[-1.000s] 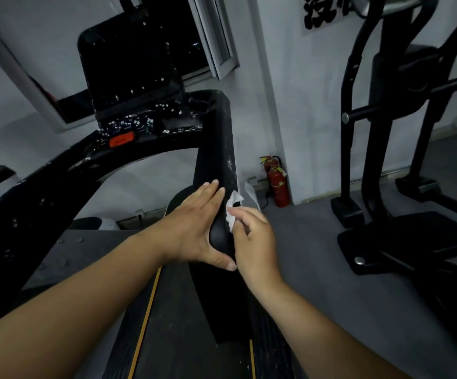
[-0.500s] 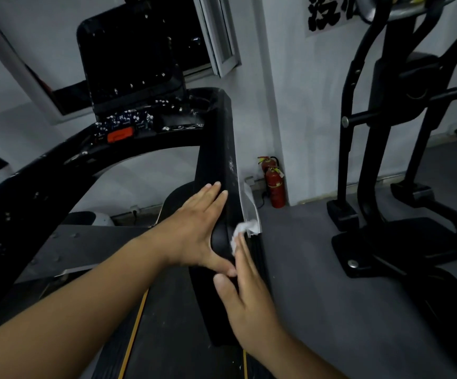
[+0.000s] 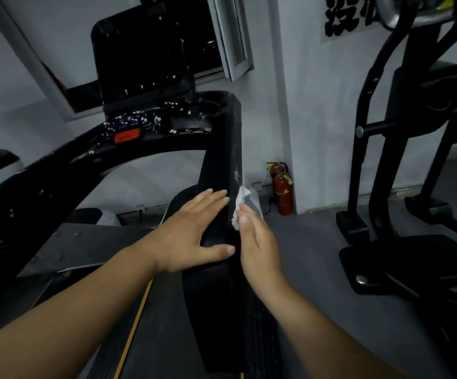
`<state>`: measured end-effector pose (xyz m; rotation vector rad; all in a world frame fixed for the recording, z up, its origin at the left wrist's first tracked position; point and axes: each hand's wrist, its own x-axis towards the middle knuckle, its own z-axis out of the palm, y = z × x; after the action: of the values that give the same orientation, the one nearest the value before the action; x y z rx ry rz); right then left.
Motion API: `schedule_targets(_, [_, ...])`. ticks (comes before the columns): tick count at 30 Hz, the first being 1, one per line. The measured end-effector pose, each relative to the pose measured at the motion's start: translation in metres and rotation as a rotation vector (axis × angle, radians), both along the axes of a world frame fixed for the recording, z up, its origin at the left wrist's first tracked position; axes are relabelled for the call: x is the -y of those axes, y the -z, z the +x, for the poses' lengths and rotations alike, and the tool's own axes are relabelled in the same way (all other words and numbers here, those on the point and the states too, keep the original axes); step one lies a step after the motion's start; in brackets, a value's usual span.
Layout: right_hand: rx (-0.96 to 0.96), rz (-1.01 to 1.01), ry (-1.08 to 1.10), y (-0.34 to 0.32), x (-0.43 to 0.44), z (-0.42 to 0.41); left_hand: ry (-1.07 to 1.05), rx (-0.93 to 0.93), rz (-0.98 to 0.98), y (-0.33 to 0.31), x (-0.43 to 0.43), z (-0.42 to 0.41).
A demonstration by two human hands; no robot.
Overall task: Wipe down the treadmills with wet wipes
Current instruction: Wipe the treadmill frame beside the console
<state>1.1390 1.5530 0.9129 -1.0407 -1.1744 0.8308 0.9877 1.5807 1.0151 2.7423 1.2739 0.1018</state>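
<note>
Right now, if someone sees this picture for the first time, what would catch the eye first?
The two bare hands in the centre: the left hand lies flat on the black treadmill handrail, while the right hand presses a crumpled white wet wipe against the rail's outer side. Next come the orange-red button on the speckled black console above, and two red fire extinguishers behind, right of the rail.
</note>
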Motion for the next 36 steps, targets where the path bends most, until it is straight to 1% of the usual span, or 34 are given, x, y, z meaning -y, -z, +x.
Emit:
schedule_targets(3, [0.011, 0.050, 0.043, 0.007, -0.011, -0.001, -0.009, -0.011, -0.006, -0.003, -0.012, 0.005])
schedule_targets(6, [0.105, 0.150, 0.043, 0.021, -0.022, 0.006, -0.015, -0.031, -0.013, -0.006, -0.025, 0.008])
schedule_targets(9, [0.062, 0.047, -0.020, 0.007, -0.060, 0.012, -0.065, -0.049, -0.038, -0.010, -0.041, 0.016])
schedule_targets(10, [0.060, 0.059, -0.056, 0.003, -0.065, 0.011, -0.084, -0.051, -0.043, -0.010, -0.047, 0.019])
schedule_targets(12, [0.076, 0.150, -0.125, 0.007, -0.060, 0.009, -0.109, -0.071, -0.052, -0.011, -0.057, 0.023])
schedule_targets(14, [0.135, 0.246, -0.164, 0.027, -0.051, 0.010, -0.119, -0.103, -0.061, -0.012, -0.064, 0.025])
schedule_targets(15, [0.154, 0.262, -0.172, 0.034, -0.056, 0.014, -0.125, -0.113, -0.066, -0.013, -0.068, 0.026])
schedule_targets(17, [0.128, 0.161, -0.168, 0.029, -0.085, 0.018, -0.150, -0.127, -0.079, -0.016, -0.075, 0.032])
schedule_targets(19, [0.070, 0.059, -0.192, 0.008, -0.110, 0.023, -0.185, -0.126, -0.083, -0.016, -0.083, 0.038])
schedule_targets(21, [0.042, 0.155, -0.253, 0.000, -0.110, 0.024, -0.203, -0.111, -0.088, -0.017, -0.091, 0.042])
schedule_targets(23, [0.068, 0.281, -0.308, 0.015, -0.097, 0.027, -0.203, -0.104, -0.097, -0.017, -0.094, 0.043])
schedule_targets(24, [0.099, 0.310, -0.305, 0.024, -0.096, 0.030, -0.210, -0.101, -0.100, -0.017, -0.096, 0.043])
schedule_targets(25, [0.108, 0.294, -0.297, 0.028, -0.105, 0.034, -0.221, -0.097, -0.102, -0.018, -0.098, 0.044])
schedule_targets(28, [0.025, 0.093, -0.260, 0.008, -0.151, 0.038, -0.272, -0.076, -0.106, -0.019, -0.108, 0.052])
schedule_targets(29, [0.021, 0.082, -0.264, 0.000, -0.158, 0.039, -0.293, -0.062, -0.107, -0.019, -0.113, 0.055])
schedule_targets(31, [0.047, 0.198, -0.291, 0.002, -0.152, 0.038, -0.314, -0.050, -0.112, -0.020, -0.121, 0.060])
schedule_targets(33, [0.130, 0.362, -0.281, 0.022, -0.138, 0.038, -0.327, -0.064, -0.110, -0.021, -0.127, 0.063])
schedule_targets(34, [0.156, 0.396, -0.271, 0.029, -0.142, 0.040, -0.335, -0.071, -0.110, -0.022, -0.129, 0.064])
schedule_targets(35, [0.142, 0.358, -0.274, 0.027, -0.155, 0.043, -0.341, -0.075, -0.112, -0.022, -0.132, 0.066])
schedule_targets(36, [0.108, 0.267, -0.268, 0.019, -0.171, 0.044, -0.345, -0.077, -0.112, -0.022, -0.135, 0.067])
